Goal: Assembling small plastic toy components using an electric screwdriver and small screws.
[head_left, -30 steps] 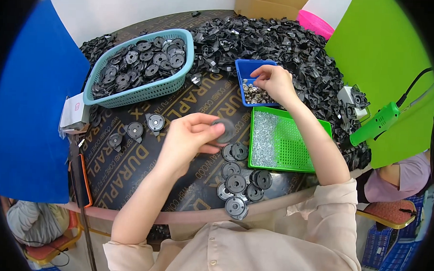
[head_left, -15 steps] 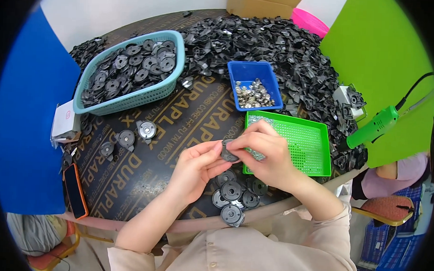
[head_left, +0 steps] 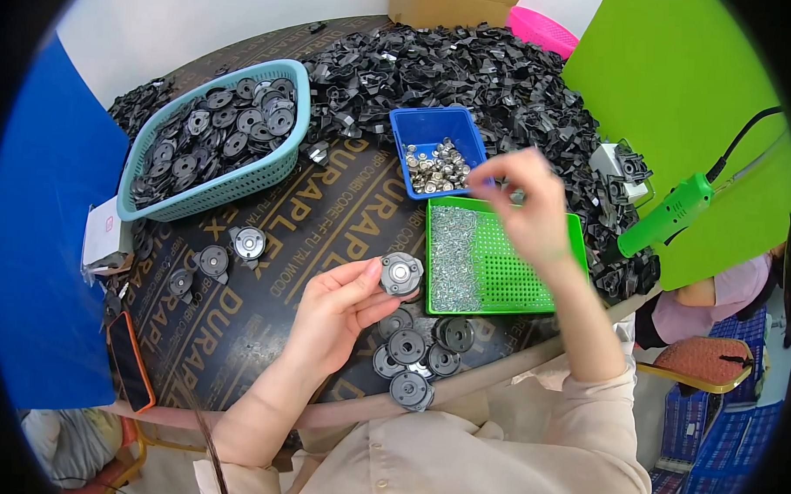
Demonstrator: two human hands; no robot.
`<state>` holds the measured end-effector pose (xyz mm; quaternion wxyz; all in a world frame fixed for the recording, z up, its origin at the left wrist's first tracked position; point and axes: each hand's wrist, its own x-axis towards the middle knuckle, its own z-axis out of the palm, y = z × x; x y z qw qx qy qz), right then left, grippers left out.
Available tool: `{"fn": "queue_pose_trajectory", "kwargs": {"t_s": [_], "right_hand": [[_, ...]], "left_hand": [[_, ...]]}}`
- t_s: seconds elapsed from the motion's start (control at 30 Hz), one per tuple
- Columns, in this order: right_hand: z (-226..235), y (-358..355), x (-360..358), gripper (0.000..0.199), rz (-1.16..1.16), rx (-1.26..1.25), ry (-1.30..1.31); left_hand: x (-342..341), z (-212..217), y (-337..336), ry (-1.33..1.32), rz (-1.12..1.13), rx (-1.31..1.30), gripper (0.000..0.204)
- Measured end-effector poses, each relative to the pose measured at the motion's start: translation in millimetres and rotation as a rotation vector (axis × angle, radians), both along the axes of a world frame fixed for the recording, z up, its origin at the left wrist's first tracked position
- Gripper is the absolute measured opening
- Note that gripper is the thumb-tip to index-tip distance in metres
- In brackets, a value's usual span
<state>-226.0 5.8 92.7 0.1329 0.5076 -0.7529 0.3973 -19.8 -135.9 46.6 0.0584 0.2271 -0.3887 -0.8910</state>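
My left hand [head_left: 337, 310] pinches a round dark-grey plastic disc [head_left: 401, 273] by its edge; a shiny metal piece sits at the disc's centre. My right hand [head_left: 532, 208] is raised over the far part of the green tray [head_left: 578, 271], close to the blue bin's near right corner. Motion blurs its fingers, so whether they hold anything is unclear. Small silver screws [head_left: 453, 258] fill the tray's left side. Inside the blue bin [head_left: 428, 117] are several small round metal pieces [head_left: 437, 168]. Several similar discs [head_left: 407, 346] lie in a cluster near the table edge, below my left hand.
A teal basket [head_left: 232, 198] full of discs stands at the left. Three discs with metal centres [head_left: 213, 261] lie beside an orange-edged phone [head_left: 131, 360]. Black plastic parts [head_left: 454, 66] are heaped at the back. A green electric screwdriver [head_left: 667, 215] hangs at the right, near another person [head_left: 698, 310].
My right hand has left the disc and moved up and right toward the blue bin. My left hand still holds the disc, its metal centre now showing. The whole view has shifted slightly.
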Motion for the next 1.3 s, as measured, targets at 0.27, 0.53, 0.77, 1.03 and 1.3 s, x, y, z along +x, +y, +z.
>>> {"fn": "queue_pose_trajectory", "kwargs": {"t_s": [0.27, 0.53, 0.77, 1.03, 1.3], "right_hand": [[-33.0, 19.6, -102.0, 0.03, -0.111, 0.663, -0.288], [-37.5, 34.4, -124.6, 0.017, -0.366, 0.59, 0.109], [-30.7, 44.0, -122.0, 0.022, 0.016, 0.634, -0.43], [-20.0, 44.5, -100.8, 0.008, -0.217, 0.497, 0.059], [21.5, -0.5, 67.7, 0.018, 0.231, 0.14, 0.221]], "left_hand": [[-1.6, 3.5, 0.2, -0.023, -0.034, -0.008, 0.031], [-1.8, 4.4, 0.5, -0.037, -0.031, -0.012, 0.029], [-0.9, 5.4, 0.9, -0.014, -0.029, 0.003, 0.031], [-2.5, 8.6, 1.9, -0.013, -0.048, 0.039, 0.034], [3.3, -0.3, 3.0, -0.048, -0.04, 0.038, 0.033]]}}
